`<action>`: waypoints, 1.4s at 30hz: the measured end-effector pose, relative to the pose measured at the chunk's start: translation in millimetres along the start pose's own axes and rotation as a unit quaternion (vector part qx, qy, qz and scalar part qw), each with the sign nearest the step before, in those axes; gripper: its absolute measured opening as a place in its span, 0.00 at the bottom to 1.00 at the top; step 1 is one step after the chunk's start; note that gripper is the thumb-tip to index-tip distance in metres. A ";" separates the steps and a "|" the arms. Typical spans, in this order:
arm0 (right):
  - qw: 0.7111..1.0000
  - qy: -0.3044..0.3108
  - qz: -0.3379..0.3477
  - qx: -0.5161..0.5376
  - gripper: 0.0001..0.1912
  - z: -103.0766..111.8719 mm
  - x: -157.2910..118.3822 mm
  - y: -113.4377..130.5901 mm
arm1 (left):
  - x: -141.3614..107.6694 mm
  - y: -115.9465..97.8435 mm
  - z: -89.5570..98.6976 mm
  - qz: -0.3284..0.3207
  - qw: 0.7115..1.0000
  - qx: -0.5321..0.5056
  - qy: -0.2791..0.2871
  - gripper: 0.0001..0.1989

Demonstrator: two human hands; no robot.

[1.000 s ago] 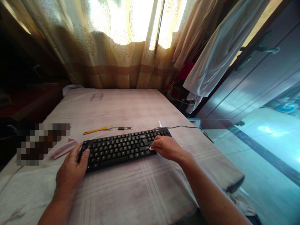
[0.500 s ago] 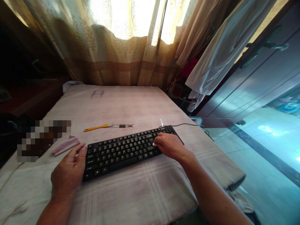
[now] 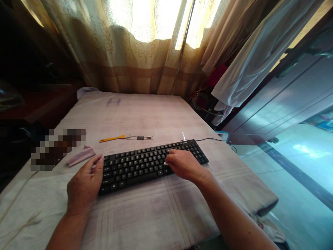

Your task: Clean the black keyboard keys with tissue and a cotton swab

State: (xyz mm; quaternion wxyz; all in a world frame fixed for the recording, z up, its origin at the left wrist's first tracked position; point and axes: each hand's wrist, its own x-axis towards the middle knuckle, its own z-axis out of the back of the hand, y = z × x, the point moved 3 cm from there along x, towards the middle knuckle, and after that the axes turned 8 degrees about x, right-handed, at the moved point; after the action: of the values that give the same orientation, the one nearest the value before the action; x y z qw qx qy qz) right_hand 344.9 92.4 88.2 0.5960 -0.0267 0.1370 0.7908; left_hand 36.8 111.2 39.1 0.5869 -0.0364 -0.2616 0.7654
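Black oblong plastic keyboard (image 3: pixel 140 166): on pale cloth-covered worktop (image 3: pixel 145 215), long axis slanting away rightward.
Writing: Windows logo (image 3: pixel 113 186); brand label (image 3: pixel 184 142) unreadable.
Left hand (image 3: pixel 84 184): grip half-open at keyboard's left end.
Right hand (image 3: pixel 184 165): grip pinches small white piece (image 3: pixel 165 163).

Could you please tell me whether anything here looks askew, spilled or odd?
The long black keyboard lies slanted, its right end farther away; a smudgy purple mark interrupts the pale checked tablecloth near its far edge. No spill shows.

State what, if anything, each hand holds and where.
The right hand pinches a small white object, its gripped part hidden. The left hand is at the left end of the keyboard; whether it grips cannot be told.
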 end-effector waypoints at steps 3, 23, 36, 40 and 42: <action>1.000 0.002 -0.003 -0.003 0.13 0.4 2.1 4.1 | -0.6 -0.8 0.6 0.003 1.000 -0.005 0.006 0.22; 0.995 -0.026 0.053 0.083 0.12 -15.1 14.5 23.8 | 3.2 9.6 -7.3 0.031 0.993 -0.106 0.046 0.19; 0.990 -0.023 0.087 0.107 0.12 -21.1 21.7 41.9 | 4.0 12.8 -11.9 0.064 0.982 -0.170 0.049 0.19; 0.993 -0.022 0.081 0.084 0.13 -22.1 24.2 49.7 | 3.4 12.2 -11.6 0.074 0.976 -0.201 0.051 0.18; 0.992 -0.026 0.086 0.090 0.12 -22.8 25.4 52.3 | 3.1 12.4 -12.4 0.093 0.967 -0.232 0.053 0.17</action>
State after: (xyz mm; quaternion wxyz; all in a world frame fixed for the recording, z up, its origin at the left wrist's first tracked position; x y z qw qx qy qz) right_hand 285.1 97.3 70.8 0.5292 0.0595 0.1937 0.8239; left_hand 29.4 116.3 23.8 0.5018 -0.2363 -0.3965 0.7315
